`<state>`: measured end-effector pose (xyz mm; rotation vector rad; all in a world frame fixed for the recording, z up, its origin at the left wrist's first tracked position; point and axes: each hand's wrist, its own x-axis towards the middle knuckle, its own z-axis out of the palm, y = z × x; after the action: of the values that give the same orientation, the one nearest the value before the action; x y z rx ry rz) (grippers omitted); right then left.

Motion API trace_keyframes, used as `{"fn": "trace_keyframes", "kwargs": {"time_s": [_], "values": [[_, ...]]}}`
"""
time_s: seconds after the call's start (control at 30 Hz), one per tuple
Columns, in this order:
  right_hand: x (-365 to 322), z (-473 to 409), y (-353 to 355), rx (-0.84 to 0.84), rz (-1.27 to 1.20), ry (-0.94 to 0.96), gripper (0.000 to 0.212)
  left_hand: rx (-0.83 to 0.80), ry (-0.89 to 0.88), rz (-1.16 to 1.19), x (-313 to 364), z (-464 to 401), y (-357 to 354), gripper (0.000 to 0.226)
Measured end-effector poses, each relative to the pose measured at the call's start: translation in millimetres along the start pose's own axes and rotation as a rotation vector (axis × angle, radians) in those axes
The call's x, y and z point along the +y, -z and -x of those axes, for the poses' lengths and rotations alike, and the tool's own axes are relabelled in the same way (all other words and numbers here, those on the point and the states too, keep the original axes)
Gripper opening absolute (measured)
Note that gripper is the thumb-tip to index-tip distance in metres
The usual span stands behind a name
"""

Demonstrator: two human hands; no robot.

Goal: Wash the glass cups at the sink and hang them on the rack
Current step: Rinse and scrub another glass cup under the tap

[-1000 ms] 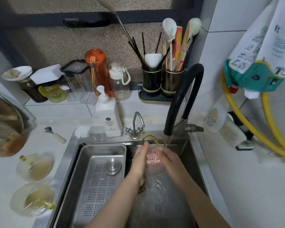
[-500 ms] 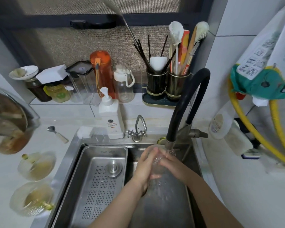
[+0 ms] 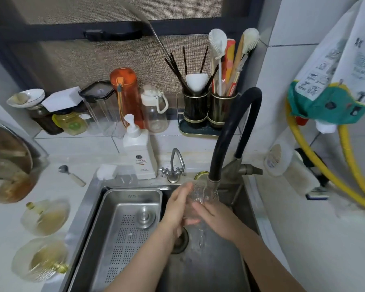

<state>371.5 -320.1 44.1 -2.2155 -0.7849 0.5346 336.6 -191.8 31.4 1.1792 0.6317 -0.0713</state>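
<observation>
Up came the glass cup point(image 3: 200, 197) since a second earlier, lifted from low in the basin to right under the black faucet's point(image 3: 228, 135) spout, and both hands rose with it! Left hand point(image 3: 177, 207) pressed flat along the cup's left side, fingers pointing up, grip wrapped on the glass; right hand point(image 3: 214, 216) cupped it from below and the right, its fingers closed around the base. Water ran down over the cup, and the glass was so clear and blurred that its rim and handle were hard to pick out. Behind it a yellow-green ring point(image 3: 201, 175) peeked from the sink's point(image 3: 86, 209) back edge, mostly hidden by the spout. Below the wrists, the drain point(image 3: 180, 242) was half covered by the left forearm. A perforated steel tray point(image 3: 122, 234) filled the left of the basin, its near end cut off by the frame. On the desk point(image 3: 4, 239) to the left, two more glass cups point(image 3: 44, 218) lay blurred, holding yellowish liquid. No rack could be made out for certain.
</observation>
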Motion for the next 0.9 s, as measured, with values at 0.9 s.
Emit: {"fn": "trace_keyframes", "kwargs": {"time_s": [0.9], "values": [[1, 2, -4, -0.08, -0.027, -0.006, 0.029, -0.033, 0.149, -0.074, -4, 1, 1, 0.041]]}}
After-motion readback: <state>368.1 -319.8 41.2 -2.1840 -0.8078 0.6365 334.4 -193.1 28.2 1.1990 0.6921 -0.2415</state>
